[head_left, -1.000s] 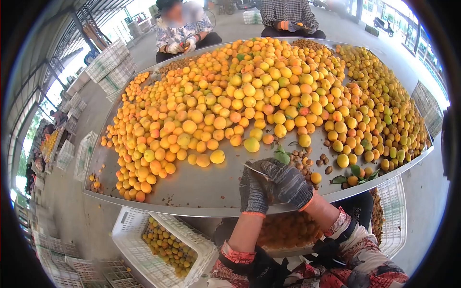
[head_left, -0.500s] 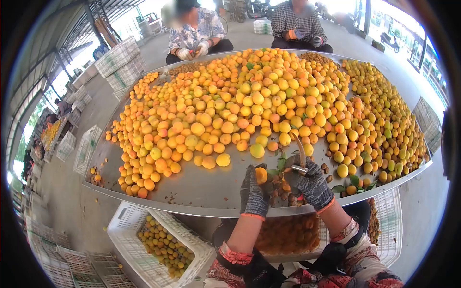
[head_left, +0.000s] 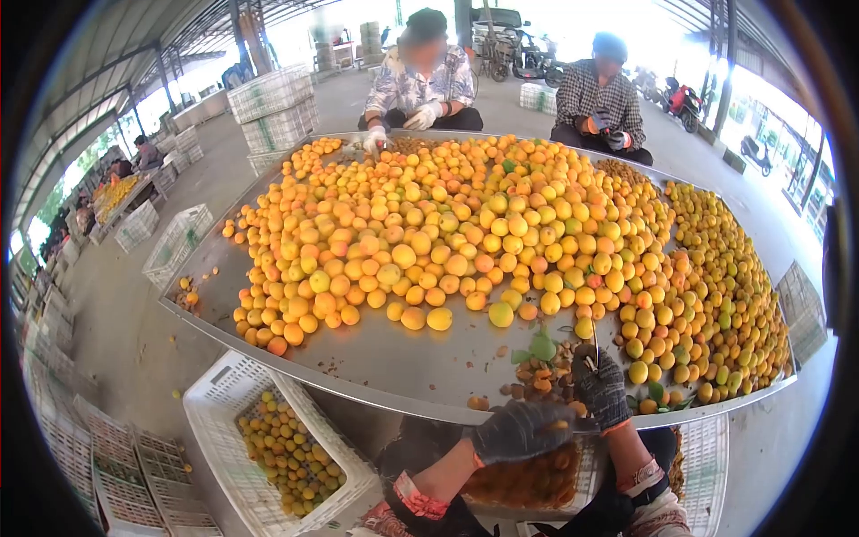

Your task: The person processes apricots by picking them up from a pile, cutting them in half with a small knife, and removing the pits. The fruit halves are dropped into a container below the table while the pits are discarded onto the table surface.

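Observation:
My right hand (head_left: 601, 387), in a dark knit glove, is closed around a knife (head_left: 596, 340) whose thin blade points up toward the fruit. Beside it, my left hand (head_left: 525, 430), also gloved, reaches across the table's front edge, its fingers smeared by motion. Whether anything is in them I cannot make out. Under that hand, a crate (head_left: 586, 483) holds orange-brown pieces. A scatter of pits and scraps (head_left: 541, 380) with green leaves (head_left: 540, 347) lies by my right hand. Beyond spreads a large heap of apricots (head_left: 429, 242).
The metal table (head_left: 403, 358) has a raised rim. Smaller, greener fruit (head_left: 734, 313) fills its right side. A white crate (head_left: 215, 394) of greenish fruit stands below on the left. Two people sit across the table, one with a gloved hand (head_left: 376, 139) at the fruit.
My left hand, which held an apricot piece above the table, has moved down and right over the front edge. My right hand has lowered with the knife. The view has shifted.

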A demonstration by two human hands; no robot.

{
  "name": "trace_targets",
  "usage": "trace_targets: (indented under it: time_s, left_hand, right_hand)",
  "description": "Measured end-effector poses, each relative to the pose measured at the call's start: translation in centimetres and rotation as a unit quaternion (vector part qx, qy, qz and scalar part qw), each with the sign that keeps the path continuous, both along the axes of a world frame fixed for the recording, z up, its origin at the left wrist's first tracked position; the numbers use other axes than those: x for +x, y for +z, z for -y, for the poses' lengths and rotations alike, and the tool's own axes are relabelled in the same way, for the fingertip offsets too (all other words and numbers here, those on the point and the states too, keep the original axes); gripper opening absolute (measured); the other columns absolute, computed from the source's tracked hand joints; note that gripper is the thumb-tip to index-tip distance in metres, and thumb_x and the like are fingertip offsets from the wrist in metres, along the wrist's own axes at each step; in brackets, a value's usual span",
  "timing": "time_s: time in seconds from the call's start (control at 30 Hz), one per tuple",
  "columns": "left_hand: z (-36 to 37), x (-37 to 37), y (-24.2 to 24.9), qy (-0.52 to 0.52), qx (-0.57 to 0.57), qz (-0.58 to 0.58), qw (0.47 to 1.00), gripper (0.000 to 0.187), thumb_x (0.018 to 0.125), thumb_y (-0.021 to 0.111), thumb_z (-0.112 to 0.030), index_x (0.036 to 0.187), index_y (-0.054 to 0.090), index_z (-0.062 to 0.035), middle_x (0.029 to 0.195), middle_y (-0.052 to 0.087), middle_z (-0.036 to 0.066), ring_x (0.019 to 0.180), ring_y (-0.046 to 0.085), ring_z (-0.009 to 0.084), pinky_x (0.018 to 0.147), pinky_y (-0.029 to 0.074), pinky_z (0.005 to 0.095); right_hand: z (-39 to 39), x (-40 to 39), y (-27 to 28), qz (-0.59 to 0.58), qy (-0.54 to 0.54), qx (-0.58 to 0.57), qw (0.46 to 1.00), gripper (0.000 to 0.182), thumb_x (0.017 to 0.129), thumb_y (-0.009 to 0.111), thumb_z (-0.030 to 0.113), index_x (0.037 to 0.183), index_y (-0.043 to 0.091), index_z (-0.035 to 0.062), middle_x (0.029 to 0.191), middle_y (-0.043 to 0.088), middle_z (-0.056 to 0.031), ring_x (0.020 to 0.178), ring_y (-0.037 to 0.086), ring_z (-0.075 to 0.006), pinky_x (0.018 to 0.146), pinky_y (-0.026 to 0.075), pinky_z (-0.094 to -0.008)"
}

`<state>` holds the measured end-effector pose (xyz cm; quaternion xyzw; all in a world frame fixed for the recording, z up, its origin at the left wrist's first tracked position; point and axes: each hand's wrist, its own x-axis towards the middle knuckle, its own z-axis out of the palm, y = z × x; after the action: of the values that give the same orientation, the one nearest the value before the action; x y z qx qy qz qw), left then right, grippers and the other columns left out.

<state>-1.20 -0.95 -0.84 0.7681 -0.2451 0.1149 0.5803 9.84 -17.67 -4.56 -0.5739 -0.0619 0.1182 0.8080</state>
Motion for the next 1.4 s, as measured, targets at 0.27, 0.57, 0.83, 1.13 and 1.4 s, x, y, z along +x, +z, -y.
trace_targets:
  time_s: [0.27,0.57,0.83,1.13,1.4]
  left_hand:
    - [-0.6,-0.7,0.5,-0.132,0.148,-0.065,0.978,0.038,0.08,0.057,-0.034,0.111,0.056,-0.0112,0.099,0.06,0.01,0.088,0.057,0.0241,0.073,0.044,0.034]
    - [-3.1,0.3,-1.0,0.15,0.222,0.278,0.922,0.026,0.08,0.055,-0.018,0.103,0.058,-0.0066,0.093,0.061,0.014,0.079,0.059,0.0299,0.057,0.047,0.0388]
    - [-7.2,0.2,1.0,0.252,-0.435,-0.233,0.832,0.028,0.089,0.049,-0.024,0.104,0.056,-0.0006,0.08,0.06,0.004,0.057,0.053,0.0079,0.052,0.044,0.0224]
    - [-9.3,-0.2,1.6,0.312,-0.483,-0.25,0.779,0.029,0.09,0.047,-0.025,0.102,0.056,-0.0005,0.075,0.058,0.006,0.06,0.056,0.0118,0.052,0.046,0.0237]
    - [-9.5,0.0,1.0,0.302,-0.494,-0.253,0.775,0.029,0.09,0.047,-0.024,0.103,0.056,-0.0005,0.075,0.059,0.006,0.06,0.056,0.0119,0.052,0.046,0.0232]
  right_hand:
    - [1.6,-1.9,1.9,0.04,0.042,-0.233,0.971,0.027,0.08,0.055,0.002,0.106,0.052,0.005,0.08,0.055,-0.001,0.064,0.051,-0.0073,0.051,0.042,-0.0208]
    - [-3.3,2.1,3.1,0.25,0.097,-0.425,0.864,0.021,0.082,0.056,0.01,0.102,0.053,0.0038,0.075,0.056,-0.0024,0.069,0.054,-0.0117,0.059,0.044,-0.0228]
    - [-16.1,5.5,7.0,0.171,0.165,-0.496,0.835,0.043,0.077,0.057,0.034,0.109,0.053,0.0057,0.092,0.061,-0.0157,0.085,0.059,-0.0278,0.073,0.046,-0.034]
    - [-24.3,8.8,3.4,0.375,0.131,-0.462,0.793,0.041,0.075,0.062,0.025,0.108,0.052,0.0033,0.094,0.059,-0.0188,0.087,0.057,-0.0314,0.075,0.045,-0.0369]
    - [-24.0,12.3,3.0,0.367,0.103,-0.512,0.77,0.039,0.075,0.061,0.023,0.109,0.052,0.0054,0.1,0.056,-0.0165,0.088,0.056,-0.0313,0.076,0.044,-0.0391]
